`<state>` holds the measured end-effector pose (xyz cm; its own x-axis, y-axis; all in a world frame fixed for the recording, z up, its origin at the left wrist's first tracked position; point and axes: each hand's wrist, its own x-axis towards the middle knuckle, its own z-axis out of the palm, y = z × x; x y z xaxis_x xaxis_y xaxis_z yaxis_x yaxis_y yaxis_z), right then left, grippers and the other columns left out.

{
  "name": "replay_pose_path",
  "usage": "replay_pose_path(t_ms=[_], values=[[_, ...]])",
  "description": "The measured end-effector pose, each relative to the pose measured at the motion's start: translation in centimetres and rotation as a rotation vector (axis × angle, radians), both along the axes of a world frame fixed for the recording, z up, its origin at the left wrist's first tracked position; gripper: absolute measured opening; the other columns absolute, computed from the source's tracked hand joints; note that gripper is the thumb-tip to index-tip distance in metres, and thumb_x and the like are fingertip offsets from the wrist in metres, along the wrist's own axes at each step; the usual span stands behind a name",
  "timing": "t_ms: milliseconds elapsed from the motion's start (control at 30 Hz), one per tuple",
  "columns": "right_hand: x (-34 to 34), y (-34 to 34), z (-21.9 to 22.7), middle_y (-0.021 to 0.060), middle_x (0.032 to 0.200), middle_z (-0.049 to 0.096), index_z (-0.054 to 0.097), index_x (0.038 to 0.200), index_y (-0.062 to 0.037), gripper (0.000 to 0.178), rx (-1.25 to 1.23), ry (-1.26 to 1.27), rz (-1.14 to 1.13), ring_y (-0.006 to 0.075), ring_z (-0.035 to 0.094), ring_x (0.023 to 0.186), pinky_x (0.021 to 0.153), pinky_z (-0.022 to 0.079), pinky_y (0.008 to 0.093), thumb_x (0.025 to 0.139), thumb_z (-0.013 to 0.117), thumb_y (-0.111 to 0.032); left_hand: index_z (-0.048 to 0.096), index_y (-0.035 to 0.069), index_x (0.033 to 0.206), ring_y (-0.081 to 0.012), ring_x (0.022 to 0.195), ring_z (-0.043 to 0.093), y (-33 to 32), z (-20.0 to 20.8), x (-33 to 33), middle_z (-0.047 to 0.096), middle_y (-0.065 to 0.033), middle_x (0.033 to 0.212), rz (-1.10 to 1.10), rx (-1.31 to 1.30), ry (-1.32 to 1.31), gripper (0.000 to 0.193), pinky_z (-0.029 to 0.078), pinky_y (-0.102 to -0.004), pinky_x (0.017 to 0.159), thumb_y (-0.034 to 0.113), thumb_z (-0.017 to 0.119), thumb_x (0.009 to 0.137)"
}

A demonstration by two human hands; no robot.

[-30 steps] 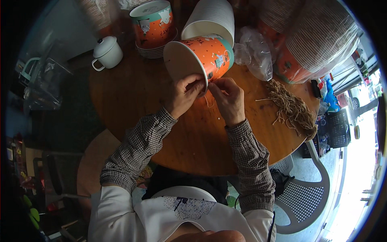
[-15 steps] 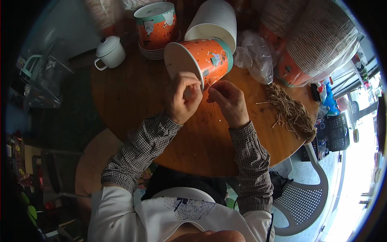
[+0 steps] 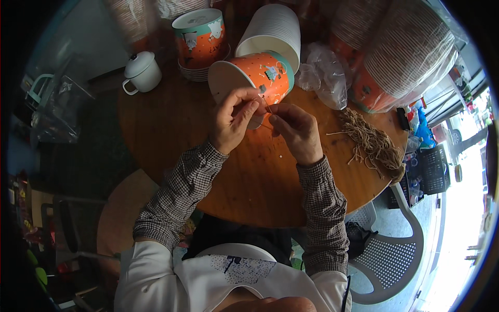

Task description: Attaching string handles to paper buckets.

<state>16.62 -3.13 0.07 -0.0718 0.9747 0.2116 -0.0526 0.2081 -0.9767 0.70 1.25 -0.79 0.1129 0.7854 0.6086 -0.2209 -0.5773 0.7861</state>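
Observation:
An orange paper bucket (image 3: 269, 78) with a teal band and cartoon prints lies on its side, its white mouth turned toward the left. At its near rim, my left hand (image 3: 234, 120) pinches a thin brown string (image 3: 267, 107) between thumb and fingertips. My right hand (image 3: 297, 131) is closed on the same string just to the right, with the fingertips of both hands almost meeting. How the string passes at the bucket's wall is too small to make out. A loose bundle of tan strings (image 3: 371, 143) lies at the right of the round wooden table (image 3: 249, 182).
Behind the bucket lies a nested stack of white paper buckets (image 3: 273, 31). An upturned orange bucket (image 3: 200, 47) stands beside a white lidded mug (image 3: 143, 73). Clear plastic (image 3: 330, 78) and wrapped bucket stacks (image 3: 408, 57) occupy the back right. A grey chair (image 3: 390, 260) stands at the right.
My left fingers have moved from the bucket's rim toward my right fingertips and now pinch the string. My right hand stays close by, and more string shows between the hands.

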Motion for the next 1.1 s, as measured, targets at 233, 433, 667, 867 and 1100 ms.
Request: replay_pose_path(t_ms=[233,433,667,867,1100], values=[[-0.3,-0.2,-0.1,0.0082,0.092,0.066,0.064,0.1,0.0014,0.017,0.255,-0.16,-0.064,0.0147,0.065,0.081,0.071,0.053,0.0276,0.083,0.064,0.001,0.063,0.002,0.096,-0.0098,0.072,0.063,0.2,0.0,-0.3,0.065,-0.0034,0.08,0.075,0.109,0.097,0.007,0.051,-0.0242,0.064,0.004,0.06,0.09],[-1.0,-1.0,1.0,0.0098,0.091,0.062,0.066,0.099,-0.002,0.02,0.535,-0.436,-0.266,0.0197,0.064,0.083,0.069,0.053,0.029,0.08,0.065,0.004,0.066,0.004,0.092,-0.0143,0.068,0.063,-0.4,1.9,-0.1,0.064,-0.0054,0.079,0.335,0.424,0.296,0.014,0.049,-0.0259,0.058,-0.003,0.067,0.08],[-1.2,-1.1,1.2,0.0087,0.085,0.06,0.068,0.096,-0.0033,0.019,0.624,-0.424,-0.376,0.0191,0.062,0.077,0.067,0.052,0.0286,0.079,0.066,0.005,0.066,0.004,0.092,-0.0162,0.069,0.063,-0.6,1.9,-0.1,0.063,-0.006,0.078,0.265,0.414,0.32,0.015,0.05,-0.0267,0.059,-0.005,0.067,0.079],[-1.3,-0.8,0.5,0.003,0.088,0.061,0.061,0.099,-0.0001,0.017,0.379,-0.01,-0.268,0.0089,0.06,0.078,0.071,0.05,0.0236,0.083,0.065,0.004,0.064,-0.001,0.092,-0.008,0.066,0.061,-1.5,3.0,0.4,0.065,-0.0039,0.077,0.034,0.021,0.11,0.007,0.049,-0.022,0.059,0.005,0.061,0.09],[-1.3,-1.2,2.8,0.0028,0.088,0.061,0.054,0.099,-0.0007,0.021,0.456,0.038,-0.243,0.0081,0.061,0.078,0.073,0.05,0.0223,0.082,0.066,0.006,0.062,-0.002,0.09,-0.0062,0.066,0.061,-1.6,4.6,0.6,0.064,-0.0022,0.073,-0.089,-0.097,0.143,0.009,0.049,-0.0193,0.059,0.007,0.06,0.091]])
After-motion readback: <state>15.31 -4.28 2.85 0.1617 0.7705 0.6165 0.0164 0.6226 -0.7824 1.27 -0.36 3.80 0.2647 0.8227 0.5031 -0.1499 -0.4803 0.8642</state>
